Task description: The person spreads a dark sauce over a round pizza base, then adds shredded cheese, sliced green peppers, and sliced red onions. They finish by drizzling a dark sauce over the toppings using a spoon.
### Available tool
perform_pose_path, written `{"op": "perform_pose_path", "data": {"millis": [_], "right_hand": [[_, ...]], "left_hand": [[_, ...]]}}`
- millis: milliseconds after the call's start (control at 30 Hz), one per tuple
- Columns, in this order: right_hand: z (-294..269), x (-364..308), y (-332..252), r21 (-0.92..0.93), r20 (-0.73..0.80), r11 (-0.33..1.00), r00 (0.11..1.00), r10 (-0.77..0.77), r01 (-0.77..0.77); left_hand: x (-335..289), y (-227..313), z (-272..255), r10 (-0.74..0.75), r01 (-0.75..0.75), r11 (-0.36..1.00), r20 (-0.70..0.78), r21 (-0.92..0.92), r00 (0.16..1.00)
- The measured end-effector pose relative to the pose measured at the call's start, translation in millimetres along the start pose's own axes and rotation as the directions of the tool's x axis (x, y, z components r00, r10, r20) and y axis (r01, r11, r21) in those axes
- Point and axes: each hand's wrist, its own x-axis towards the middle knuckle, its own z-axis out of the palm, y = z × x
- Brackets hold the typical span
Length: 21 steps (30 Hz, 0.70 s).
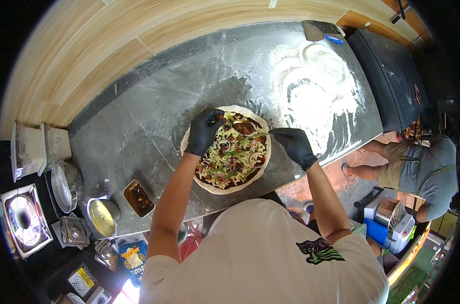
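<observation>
An uncooked pizza [231, 161] lies on the dark stone counter in front of me, topped with shredded cheese, onion rings, green strips and dark pieces over a dark sauce. My left hand [204, 133], in a black glove, is over its upper left edge; the fingers are curled together, and whatever they may pinch is hidden. My right hand [294, 148], gloved alike, grips the handle of a metal spoon [260, 134] just right of the crust. The spoon's bowl is over the upper part of the pizza, with reddish-brown topping in or under it.
White flour [311, 96] covers the counter's right part; a scraper with a blue handle [334, 39] lies beyond. At left stand a small rectangular tray [127, 190] of dark sauce, a metal pot [90, 215] and clear tubs [56, 144]. Another person [417, 169] stands at right.
</observation>
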Motion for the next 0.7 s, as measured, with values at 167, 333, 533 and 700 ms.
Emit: {"op": "perform_pose_path", "data": {"millis": [167,333,533,700], "right_hand": [[-3,-12,10,0.025,-0.037,1.0,0.999,0.01,-0.009],[-6,-26,19,0.075,-0.021,0.994,0.996,0.081,-0.08],[-3,-42,28,0.092,-0.064,0.993,0.994,0.084,-0.077],[-1,-55,23,0.151,-0.029,0.98,0.99,0.137,-0.131]], "left_hand": [[-1,-4,-21,-0.122,0.125,0.989,-0.036,0.085,0.992],[-14,-8,-47,-0.045,0.052,0.976,-0.036,0.212,0.998],[-37,-13,-60,-0.083,0.12,0.908,-0.109,0.401,0.991],[-52,2,-56,0.126,-0.051,0.813,-0.09,0.58,0.988]]}}
